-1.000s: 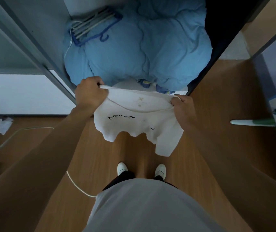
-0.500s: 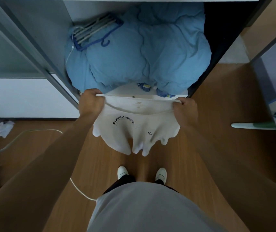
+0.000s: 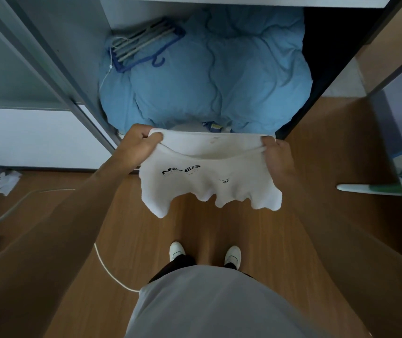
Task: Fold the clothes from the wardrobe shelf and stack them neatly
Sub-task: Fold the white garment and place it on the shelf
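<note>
The white T-shirt (image 3: 209, 181) is held up in the air in front of the open wardrobe, above the wooden floor (image 3: 195, 228) and just this side of the blue duvet (image 3: 207, 76) stuffed into the compartment. The left hand (image 3: 139, 145) is curled round the top left corner of the shirt, thumb over the cloth, and the right hand (image 3: 276, 154) is pinching the top right corner, so the upper edge is drawn taut between them. No crease has been made in it yet: the body hangs loose and the lower edge is rumpled into waves. No folded pile can be made out anywhere in view, so the task is judged to be at an early stage, with this garment only spread for folding, and the folding and stacking left to do. How many more clothes wait cannot be told; only the duvet and a bundle of hangers (image 3: 144, 42) on its far left are clearly seen. As for heading, the neck opening is carried at the top on the far side, the hem drops toward the floor, and the black lettering is turned toward the person. The stretched top edge runs left to right; the collar-to-hem axis hangs straight down.
</note>
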